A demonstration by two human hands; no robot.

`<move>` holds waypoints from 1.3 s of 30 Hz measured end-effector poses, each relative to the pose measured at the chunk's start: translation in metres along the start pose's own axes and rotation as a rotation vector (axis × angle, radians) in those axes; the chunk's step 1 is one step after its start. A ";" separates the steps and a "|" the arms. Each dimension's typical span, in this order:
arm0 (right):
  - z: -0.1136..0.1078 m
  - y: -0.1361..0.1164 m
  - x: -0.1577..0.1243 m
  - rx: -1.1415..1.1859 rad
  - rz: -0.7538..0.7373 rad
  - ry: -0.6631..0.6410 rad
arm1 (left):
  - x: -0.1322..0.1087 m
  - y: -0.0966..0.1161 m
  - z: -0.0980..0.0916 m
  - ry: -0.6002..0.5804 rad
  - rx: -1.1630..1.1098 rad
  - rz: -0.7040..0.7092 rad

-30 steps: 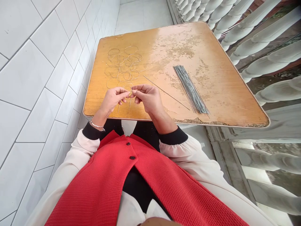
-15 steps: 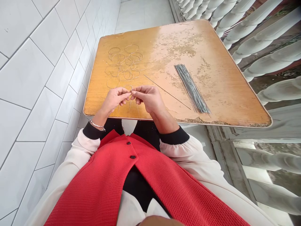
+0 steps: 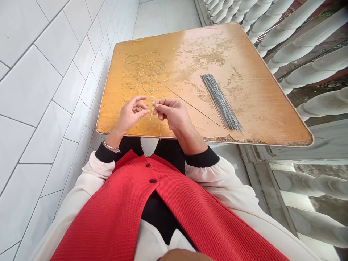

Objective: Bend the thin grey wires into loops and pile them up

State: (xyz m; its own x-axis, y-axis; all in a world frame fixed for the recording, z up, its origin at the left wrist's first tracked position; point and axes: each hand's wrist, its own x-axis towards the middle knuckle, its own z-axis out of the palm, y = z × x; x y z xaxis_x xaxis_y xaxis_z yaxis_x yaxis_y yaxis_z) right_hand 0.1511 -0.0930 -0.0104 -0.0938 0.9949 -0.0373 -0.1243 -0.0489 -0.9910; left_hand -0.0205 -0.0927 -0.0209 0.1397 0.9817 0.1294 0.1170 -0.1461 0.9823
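My right hand (image 3: 171, 110) pinches a thin wire (image 3: 151, 115) bent into a loop, its ends pointing down near the table's front edge. Just left of it, my left hand (image 3: 134, 111) has thumb and fingers parted and holds nothing that I can see. Beyond both hands lie several bent wire rings (image 3: 147, 86), overlapping on the table's left part. One straight wire (image 3: 193, 106) rests slantwise to the right of my right hand. Farther right is a bundle of straight grey wires (image 3: 221, 102).
The worn wooden table (image 3: 261, 90) has peeling patches and a chipped front edge. A white tiled wall (image 3: 54, 94) runs close along the left. White balusters (image 3: 299, 56) line the right side.
My left fingers have let go of the wire and opened, drawing slightly left. The right hand stays almost in place with its pinch on the wire.
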 end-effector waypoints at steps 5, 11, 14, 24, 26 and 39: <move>0.002 -0.001 -0.002 0.003 0.005 -0.010 | 0.002 -0.008 -0.003 -0.025 0.154 0.121; 0.000 0.000 -0.002 0.009 -0.002 -0.015 | 0.005 -0.012 -0.008 -0.072 0.289 0.212; 0.000 -0.001 -0.003 0.014 -0.002 -0.023 | 0.008 -0.011 -0.013 -0.106 0.316 0.255; 0.004 0.001 -0.006 -0.007 -0.034 -0.030 | 0.008 -0.010 -0.006 -0.012 0.299 0.263; 0.004 0.000 -0.007 -0.016 -0.043 -0.027 | 0.007 -0.009 -0.003 0.016 0.296 0.266; 0.003 0.002 -0.007 -0.026 -0.054 -0.010 | 0.001 -0.011 0.006 0.103 0.273 0.179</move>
State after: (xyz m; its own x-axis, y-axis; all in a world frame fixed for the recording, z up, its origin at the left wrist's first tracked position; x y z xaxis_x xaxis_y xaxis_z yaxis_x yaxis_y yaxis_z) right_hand 0.1486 -0.1004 -0.0119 -0.0974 0.9951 0.0178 -0.1039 0.0077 -0.9946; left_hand -0.0161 -0.0911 -0.0320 0.0836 0.9425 0.3234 0.3607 -0.3312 0.8719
